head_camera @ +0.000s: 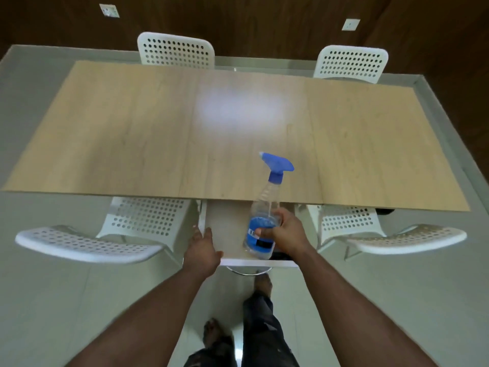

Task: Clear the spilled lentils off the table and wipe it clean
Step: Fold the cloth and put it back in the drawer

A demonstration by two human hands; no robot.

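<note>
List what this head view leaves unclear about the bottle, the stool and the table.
- Spray bottle label: the right hand covers part of it and the print is blurred.
- Stool legs: hidden under its seat.
- Table middle: glare washes it out, so residue cannot be judged.
- Left hand fingertips: touching the stool edge or not, unclear.

There is one wooden table [132, 133], and four white perforated chairs [175, 50] stand around it, two on the far side and two on the near side. One spray bottle [266, 207] with a blue trigger head is in view, along with one small stool [227, 229]. Two wall sockets [109, 10] show on the dark wall, and two hands [202, 251] reach forward.
</note>
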